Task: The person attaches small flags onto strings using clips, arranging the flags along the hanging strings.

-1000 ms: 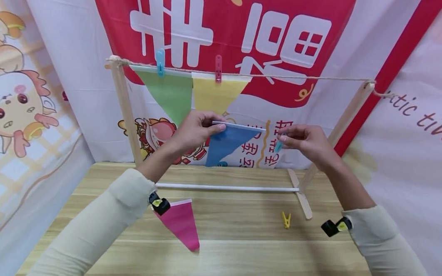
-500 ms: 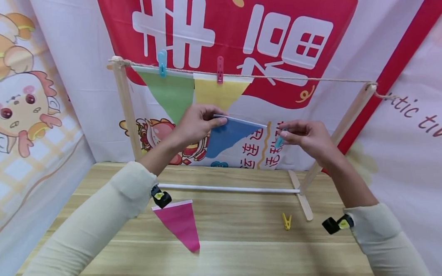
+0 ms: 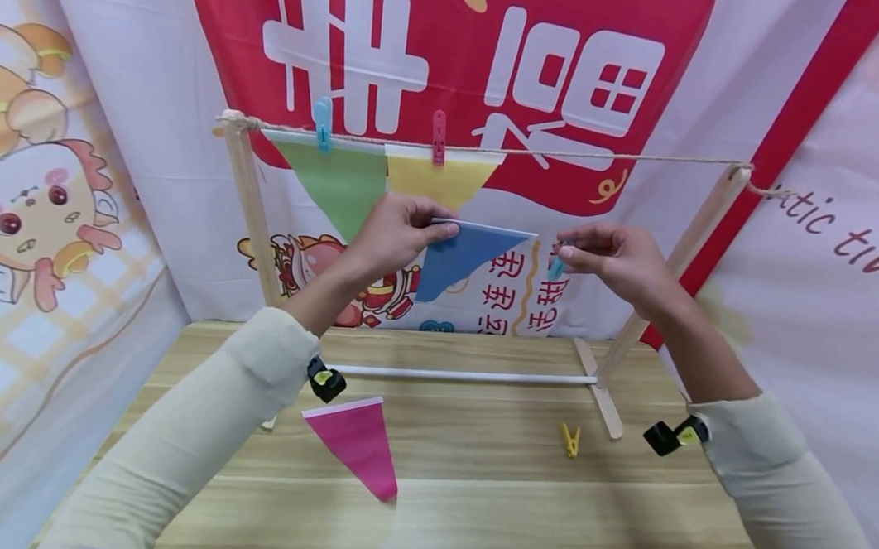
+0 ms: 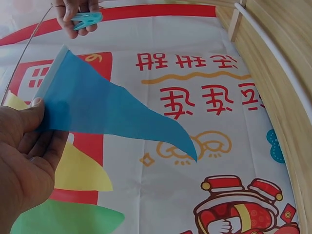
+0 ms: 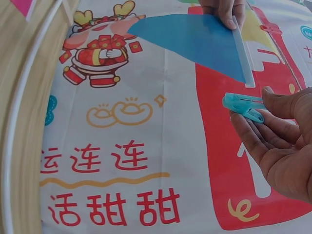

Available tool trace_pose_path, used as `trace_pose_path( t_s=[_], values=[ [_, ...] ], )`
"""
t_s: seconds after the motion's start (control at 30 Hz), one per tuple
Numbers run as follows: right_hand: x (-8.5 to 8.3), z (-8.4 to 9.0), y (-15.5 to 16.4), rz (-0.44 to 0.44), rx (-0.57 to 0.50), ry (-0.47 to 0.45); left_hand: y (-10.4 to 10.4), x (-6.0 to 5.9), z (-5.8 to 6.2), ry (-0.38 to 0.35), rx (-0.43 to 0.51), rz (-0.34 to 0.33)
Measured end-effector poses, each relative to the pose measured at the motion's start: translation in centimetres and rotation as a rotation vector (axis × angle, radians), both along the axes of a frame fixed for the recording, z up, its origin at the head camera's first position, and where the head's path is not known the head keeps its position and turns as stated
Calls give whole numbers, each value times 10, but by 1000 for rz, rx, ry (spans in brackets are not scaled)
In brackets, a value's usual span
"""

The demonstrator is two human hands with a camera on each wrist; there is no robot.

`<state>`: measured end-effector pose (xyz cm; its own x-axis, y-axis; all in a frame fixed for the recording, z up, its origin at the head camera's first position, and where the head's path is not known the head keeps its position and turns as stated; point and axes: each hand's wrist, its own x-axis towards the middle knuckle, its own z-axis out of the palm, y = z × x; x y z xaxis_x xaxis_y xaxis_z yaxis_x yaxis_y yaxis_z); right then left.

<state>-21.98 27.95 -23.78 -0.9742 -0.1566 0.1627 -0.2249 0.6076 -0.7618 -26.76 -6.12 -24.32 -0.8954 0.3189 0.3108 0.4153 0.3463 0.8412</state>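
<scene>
My left hand (image 3: 400, 231) pinches a blue triangular pennant (image 3: 464, 257) by the left end of its white top strip; the pennant hangs point down, below the string (image 3: 552, 152). To its right, my right hand (image 3: 618, 261) holds a light-blue clothespin (image 5: 243, 103) between thumb and fingers, apart from the pennant. On the string hang a green pennant (image 3: 337, 176) under a blue clothespin (image 3: 323, 125) and a yellow pennant (image 3: 434, 179) under a pink clothespin (image 3: 438, 138). The left hand partly covers the green and yellow pennants.
A pink pennant (image 3: 359, 449) and a yellow clothespin (image 3: 571, 440) lie on the wooden table (image 3: 497, 512). The string runs between a left post (image 3: 252, 218) and a right post (image 3: 705, 219), joined low by a white rod (image 3: 460, 374). A printed cloth backdrop (image 3: 206, 237) stands behind.
Both hands have risen a little toward the string, carrying the blue pennant and the light-blue clothespin. The left hand has also shifted slightly right. The hung pennants stay in place.
</scene>
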Motion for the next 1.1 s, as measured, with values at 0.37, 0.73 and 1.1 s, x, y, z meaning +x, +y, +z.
trace_pose_path(
  t_s=[0.37, 0.73, 1.1],
  values=[
    [-4, 17, -8, -2, -12, 64, 4, -7, 2, 6, 30, 5],
    [-6, 38, -20, 13, -19, 123, 7, -9, 9, 61, 48, 20],
    [-6, 58, -27, 28, -48, 164, 19, -12, 16, 101, 85, 23]
  ],
)
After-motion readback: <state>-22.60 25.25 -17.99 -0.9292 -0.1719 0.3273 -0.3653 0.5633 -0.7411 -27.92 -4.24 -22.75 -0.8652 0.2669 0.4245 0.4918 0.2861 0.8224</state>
